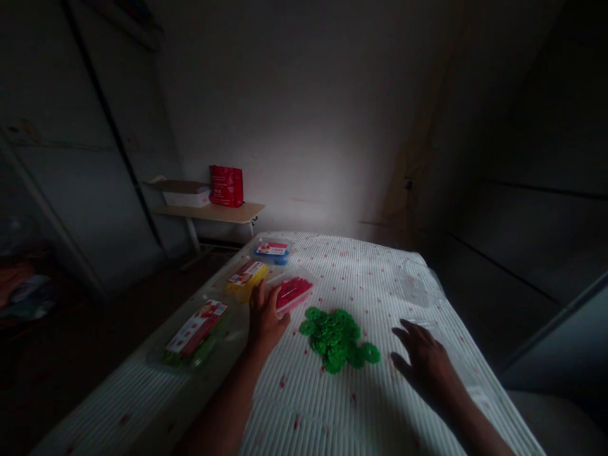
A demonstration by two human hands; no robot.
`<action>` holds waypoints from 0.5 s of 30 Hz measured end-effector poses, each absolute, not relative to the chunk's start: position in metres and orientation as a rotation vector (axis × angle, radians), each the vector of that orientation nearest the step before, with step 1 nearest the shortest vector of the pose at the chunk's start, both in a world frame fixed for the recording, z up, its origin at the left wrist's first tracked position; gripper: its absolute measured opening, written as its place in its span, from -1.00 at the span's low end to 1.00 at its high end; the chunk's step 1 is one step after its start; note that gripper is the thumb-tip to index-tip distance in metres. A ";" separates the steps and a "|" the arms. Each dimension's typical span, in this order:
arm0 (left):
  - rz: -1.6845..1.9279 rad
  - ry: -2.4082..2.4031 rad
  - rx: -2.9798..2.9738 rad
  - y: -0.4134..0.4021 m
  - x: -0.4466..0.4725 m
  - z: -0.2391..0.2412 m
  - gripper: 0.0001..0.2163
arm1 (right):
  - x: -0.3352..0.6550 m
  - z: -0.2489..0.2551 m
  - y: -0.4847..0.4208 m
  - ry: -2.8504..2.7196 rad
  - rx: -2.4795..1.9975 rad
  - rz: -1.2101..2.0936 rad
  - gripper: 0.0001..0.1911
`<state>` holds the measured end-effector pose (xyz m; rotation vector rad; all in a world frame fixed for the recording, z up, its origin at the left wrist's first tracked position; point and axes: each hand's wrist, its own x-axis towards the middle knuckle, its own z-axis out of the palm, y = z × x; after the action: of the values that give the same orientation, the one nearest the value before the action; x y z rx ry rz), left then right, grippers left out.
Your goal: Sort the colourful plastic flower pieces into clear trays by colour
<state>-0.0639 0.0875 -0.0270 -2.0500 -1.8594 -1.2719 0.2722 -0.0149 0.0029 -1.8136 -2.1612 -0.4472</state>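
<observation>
My left hand [266, 315] grips the near left side of a clear plastic box of pinkish-red pieces [295, 290], with the thumb at its front edge. Just right of that box lies a heap of green notched plastic discs [335, 339], loose on the cloth. My right hand [422, 354] hovers to the right of the heap, fingers apart and holding nothing. Partly behind it is a clear plastic piece [453, 354], too faint to make out fully.
Along the left edge stand labelled clear boxes with green [197, 332], yellow [247, 278] and blue contents [274, 250]. A clear empty container [418, 282] lies at the far right. Behind, a small table [223, 213] carries a red bag [227, 187] and a white box [186, 196].
</observation>
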 end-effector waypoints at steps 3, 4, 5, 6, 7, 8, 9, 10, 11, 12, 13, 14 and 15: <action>-1.335 -1.949 -2.011 0.089 -0.061 -0.033 -0.47 | 0.241 0.009 -0.001 -2.223 -1.735 -0.351 -0.64; -1.368 -1.972 -2.012 0.090 -0.061 -0.035 -0.46 | 0.233 0.010 0.005 -2.243 -1.699 -0.305 -0.64; -1.407 -1.984 -2.025 0.091 -0.061 -0.037 -0.45 | 0.226 0.011 0.011 -2.260 -1.656 -0.255 -0.63; -1.451 -1.983 -2.044 0.093 -0.061 -0.040 -0.44 | 0.220 0.013 0.017 -2.274 -1.607 -0.200 -0.62; -1.501 -1.971 -2.061 0.094 -0.060 -0.041 -0.43 | 0.213 0.014 0.023 -2.286 -1.557 -0.146 -0.60; -1.552 -1.949 -2.071 0.095 -0.060 -0.042 -0.41 | 0.207 0.015 0.030 -2.291 -1.511 -0.097 -0.59; -1.597 -1.925 -2.073 0.095 -0.060 -0.043 -0.38 | 0.201 0.016 0.036 -2.294 -1.471 -0.055 -0.57; -1.632 -1.905 -2.070 0.095 -0.060 -0.042 -0.35 | 0.195 0.018 0.043 -2.292 -1.433 -0.020 -0.54; -1.656 -1.888 -2.068 0.094 -0.059 -0.041 -0.33 | 0.189 0.019 0.050 -2.288 -1.392 0.012 -0.51; -1.673 -1.873 -2.068 0.092 -0.058 -0.039 -0.31 | 0.182 0.020 0.056 -2.283 -1.349 0.038 -0.48; -1.688 -1.858 -2.067 0.090 -0.056 -0.038 -0.29 | 0.175 0.021 0.062 -2.278 -1.309 0.060 -0.45; -1.701 -1.841 -2.066 0.088 -0.054 -0.036 -0.27 | 0.168 0.021 0.067 -2.276 -1.279 0.077 -0.43; -1.709 -1.825 -2.067 0.086 -0.052 -0.035 -0.26 | 0.161 0.022 0.072 -2.277 -1.261 0.084 -0.42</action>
<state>-0.0516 0.0860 -0.0349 -2.0672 -1.8250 -1.7094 0.1612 0.0717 0.0219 -1.2609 -2.2771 0.0842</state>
